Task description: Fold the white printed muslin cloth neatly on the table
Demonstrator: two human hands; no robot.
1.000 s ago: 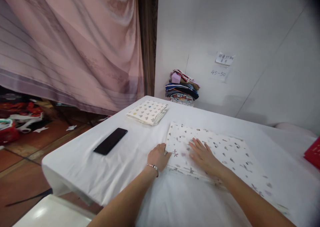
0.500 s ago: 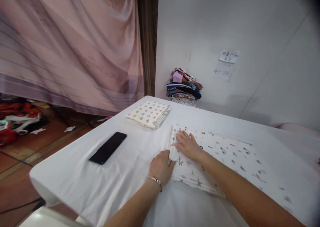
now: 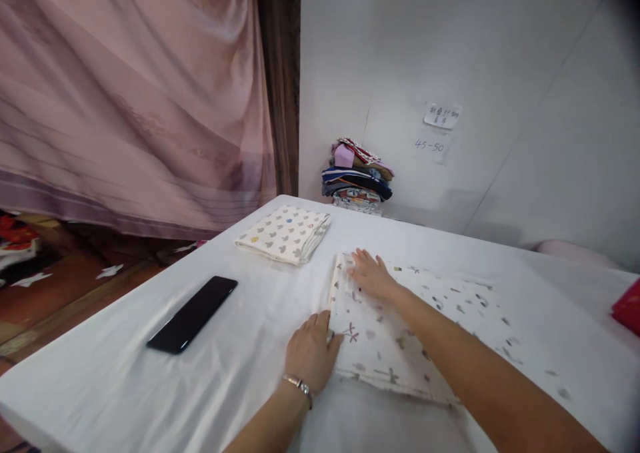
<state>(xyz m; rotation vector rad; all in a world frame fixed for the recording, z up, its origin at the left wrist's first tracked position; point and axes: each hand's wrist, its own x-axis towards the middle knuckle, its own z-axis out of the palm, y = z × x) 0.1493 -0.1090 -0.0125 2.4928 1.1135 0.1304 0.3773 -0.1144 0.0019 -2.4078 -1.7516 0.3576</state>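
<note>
A white cloth with small grey and brown motifs (image 3: 380, 346) lies folded on the white-covered table. My right hand (image 3: 371, 274) rests flat on it near the far left corner, fingers stretched out. At the cloth's left edge is my left hand (image 3: 311, 348), wearing a bracelet; its thumb touches the cloth and stands apart from the fingers, which are partly hidden. Beyond my left hand sits a folded cream cloth with grey mouse-head shapes (image 3: 283, 233).
A black phone (image 3: 193, 314) lies on the table (image 3: 100, 373) at left. Behind the table's far edge rises a stack of folded fabrics (image 3: 357, 176) against the wall. A pink curtain (image 3: 150, 106) hangs at left. Something red (image 3: 627, 310) shows at the right edge.
My right hand has slid away from me toward the cloth's far edge. My left hand stays at the left edge. The view has shifted right, bringing the red thing further in.
</note>
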